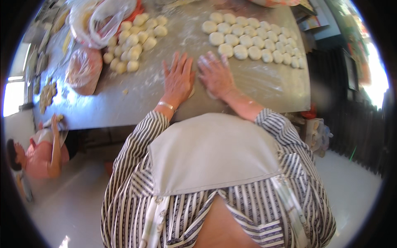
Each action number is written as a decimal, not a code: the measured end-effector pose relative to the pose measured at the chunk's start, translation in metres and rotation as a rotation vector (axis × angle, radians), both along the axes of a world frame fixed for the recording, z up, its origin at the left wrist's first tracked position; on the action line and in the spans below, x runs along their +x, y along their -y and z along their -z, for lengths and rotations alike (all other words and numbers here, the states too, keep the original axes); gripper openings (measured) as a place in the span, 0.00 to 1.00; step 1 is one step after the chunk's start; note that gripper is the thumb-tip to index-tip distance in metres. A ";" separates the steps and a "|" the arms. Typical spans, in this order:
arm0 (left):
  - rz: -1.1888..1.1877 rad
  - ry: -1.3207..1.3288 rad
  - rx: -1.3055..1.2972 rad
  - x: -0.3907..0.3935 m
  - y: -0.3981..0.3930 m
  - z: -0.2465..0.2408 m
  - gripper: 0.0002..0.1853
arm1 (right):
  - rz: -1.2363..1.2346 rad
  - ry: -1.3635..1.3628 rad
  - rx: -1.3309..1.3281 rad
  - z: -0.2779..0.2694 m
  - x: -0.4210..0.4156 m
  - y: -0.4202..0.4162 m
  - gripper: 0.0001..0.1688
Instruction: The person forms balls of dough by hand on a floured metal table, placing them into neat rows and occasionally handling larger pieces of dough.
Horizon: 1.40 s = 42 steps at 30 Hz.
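Both my hands lie flat, palms down, on the floured metal tabletop [245, 83]. Under the palm of my left hand [179, 77], the pale edge of a dough piece [192, 92] shows. Another dough edge [211, 95] peeks out beneath the heel of my right hand [217, 73]; the palms hide most of both pieces. Flattened dough rounds [245, 41] stand in rows just beyond my right fingertips. To the left of my left hand is a cluster of dough balls [132, 39], some resting on others.
A plastic-wrapped bundle [83, 71] and crumpled plastic bags [105, 21] occupy the table's left side. At the far left, a co-worker [46, 152] handles dough near small dough pieces [48, 94]. Plastic bags [321, 136] hang beyond the table's right corner.
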<state>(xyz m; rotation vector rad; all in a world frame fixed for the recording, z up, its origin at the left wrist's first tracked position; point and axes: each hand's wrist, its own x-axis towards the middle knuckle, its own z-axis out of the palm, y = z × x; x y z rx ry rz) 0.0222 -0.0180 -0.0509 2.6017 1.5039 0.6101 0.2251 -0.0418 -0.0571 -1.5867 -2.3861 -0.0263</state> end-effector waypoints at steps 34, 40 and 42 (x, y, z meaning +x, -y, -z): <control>-0.227 0.279 -0.749 -0.026 0.060 -0.056 0.30 | -0.038 -0.176 -0.593 -0.066 0.050 0.034 0.45; -0.242 0.266 -0.820 -0.013 0.066 -0.090 0.27 | -0.160 -0.261 -0.554 -0.086 0.066 0.032 0.36; -0.252 0.293 -0.878 -0.003 0.064 -0.097 0.27 | -0.165 -0.330 -0.662 -0.080 0.077 0.035 0.35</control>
